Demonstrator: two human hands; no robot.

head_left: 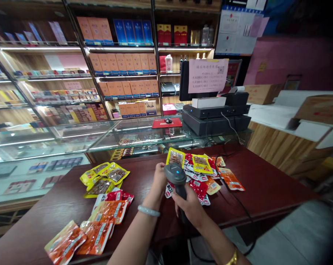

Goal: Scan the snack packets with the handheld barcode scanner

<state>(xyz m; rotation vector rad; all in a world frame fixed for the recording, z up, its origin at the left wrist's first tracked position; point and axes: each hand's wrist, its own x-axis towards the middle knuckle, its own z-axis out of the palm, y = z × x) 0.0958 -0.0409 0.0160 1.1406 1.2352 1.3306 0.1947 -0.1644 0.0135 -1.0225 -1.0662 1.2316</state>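
Left grip (159, 176) raised, fingers closed; right grip (190, 206) clenched.

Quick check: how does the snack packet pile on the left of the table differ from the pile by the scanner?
The left pile is spread loosely toward the table's near edge; the right pile is bunched tighter, farther back. No hand touches the left pile; the left hand lifts a yellow packet at the right pile, and the right hand aims the scanner there. Both hold yellow, orange and red packets.

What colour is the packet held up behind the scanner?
Yellow packet, in the left hand; the head view shows it.
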